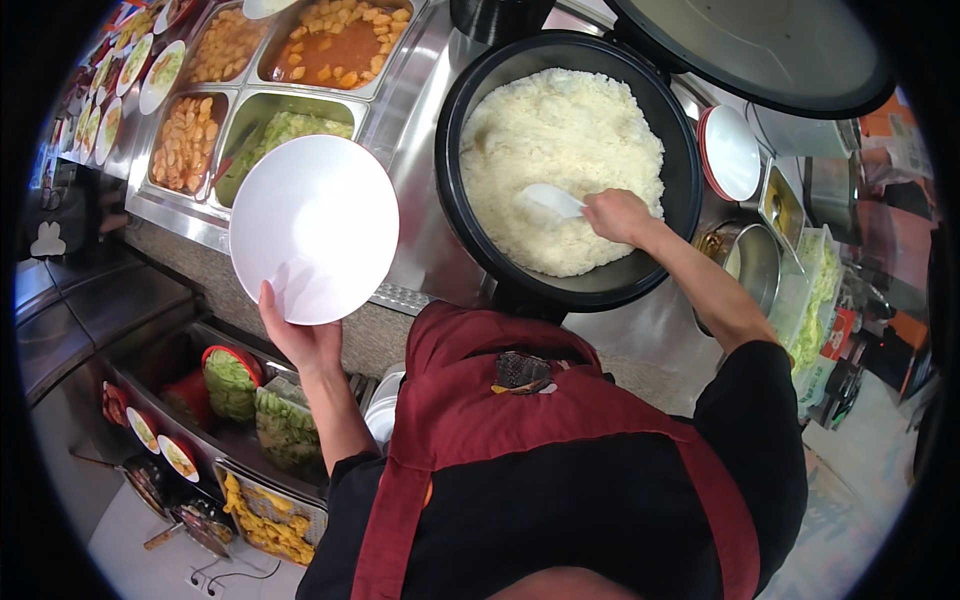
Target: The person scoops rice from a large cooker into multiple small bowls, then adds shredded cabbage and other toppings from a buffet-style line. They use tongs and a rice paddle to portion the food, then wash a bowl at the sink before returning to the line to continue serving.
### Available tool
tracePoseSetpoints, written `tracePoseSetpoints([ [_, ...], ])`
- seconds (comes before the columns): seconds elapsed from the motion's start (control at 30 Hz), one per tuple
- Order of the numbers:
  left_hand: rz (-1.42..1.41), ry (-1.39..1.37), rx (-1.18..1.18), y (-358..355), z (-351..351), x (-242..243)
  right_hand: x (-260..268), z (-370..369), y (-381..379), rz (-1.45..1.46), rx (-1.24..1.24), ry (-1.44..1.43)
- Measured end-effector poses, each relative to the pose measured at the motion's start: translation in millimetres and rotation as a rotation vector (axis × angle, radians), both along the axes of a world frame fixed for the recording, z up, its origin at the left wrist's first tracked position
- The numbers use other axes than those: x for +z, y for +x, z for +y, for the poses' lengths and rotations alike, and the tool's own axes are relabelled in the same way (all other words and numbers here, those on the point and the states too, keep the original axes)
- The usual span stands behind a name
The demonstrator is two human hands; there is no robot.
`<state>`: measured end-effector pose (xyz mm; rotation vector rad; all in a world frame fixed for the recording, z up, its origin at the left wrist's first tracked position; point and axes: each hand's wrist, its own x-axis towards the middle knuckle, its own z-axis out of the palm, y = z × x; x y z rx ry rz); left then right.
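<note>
Gripped near its lower rim by my left hand point(304, 337), a white bowl point(322, 225) is tilted so that its bare inside faces up. My right hand point(619, 215) holds a white rice paddle point(551, 199) by its handle. The paddle's blade rests on or slightly in the cooked white rice point(562, 135), which fills much of a large black rice cooker point(450, 180). Behind the pot its hinged lid point(772, 45) stands raised. The bowl is held to the left of the cooker, partly over a steel pan of shredded green vegetable point(300, 124).
Steel food pans point(330, 45) with pieces in sauce sit at the back left. White bowls point(733, 152) are stacked right of the cooker, near a metal pot point(757, 262) and a clear tub of greens point(810, 300). A sink point(202, 337) holding vegetable baskets lies at lower left.
</note>
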<state>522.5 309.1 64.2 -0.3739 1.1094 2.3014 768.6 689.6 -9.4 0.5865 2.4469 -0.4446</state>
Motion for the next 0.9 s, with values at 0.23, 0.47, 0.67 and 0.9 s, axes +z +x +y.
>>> tracePoseSetpoints([
  [0.23, -0.009, -0.04, 0.016, 23, 35, 4, -14, -10, -22, -0.076, 0.166, -0.212],
  [0.47, 0.076, -0.107, -0.054, 28, 61, 11, -24, -24, 1, 0.054, 0.061, -0.354],
  [0.67, 0.273, -0.291, -0.142, 34, 89, 15, -13, -18, 33, 0.192, -0.112, -0.404],
  [0.9, 0.9, -0.555, -0.39, 53, 138, -23, 91, -3, 59, 0.358, -0.497, -0.352],
])
